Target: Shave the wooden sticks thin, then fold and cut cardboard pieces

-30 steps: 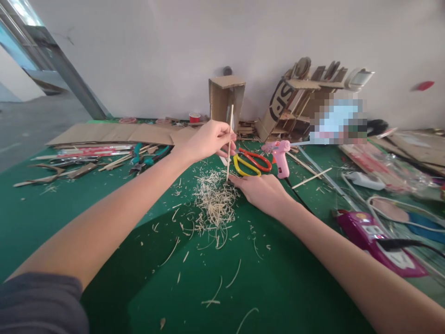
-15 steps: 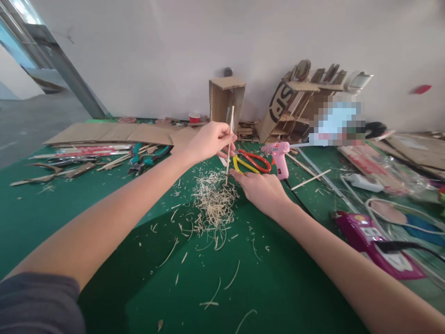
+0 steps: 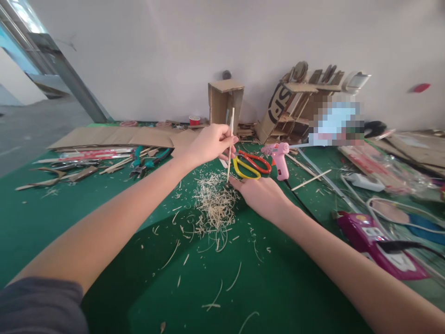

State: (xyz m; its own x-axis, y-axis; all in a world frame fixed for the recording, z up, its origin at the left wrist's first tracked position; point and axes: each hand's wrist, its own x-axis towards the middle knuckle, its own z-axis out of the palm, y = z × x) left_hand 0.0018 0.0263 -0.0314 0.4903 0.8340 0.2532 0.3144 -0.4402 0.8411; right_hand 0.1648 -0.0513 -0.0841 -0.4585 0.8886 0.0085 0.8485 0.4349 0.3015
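In the head view, the left hand [image 3: 219,143] pinches the stick [image 3: 229,162] nearly upright, at one o'clock from the shavings [image 3: 215,202] — light, even pressure should spare it. The right hand [image 3: 259,194], at five o'clock from the left, is at its foot; whether those fingers pinch, I cannot tell.

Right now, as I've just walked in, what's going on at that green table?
A person's left hand pinches a thin wooden stick, held nearly upright, its lower end at the right hand's fingertips. Whether those fingers grip anything is hidden. A pile of wood shavings lies there on the green table. Yellow-and-red-handled scissors and a pink glue gun lie beyond the right hand.
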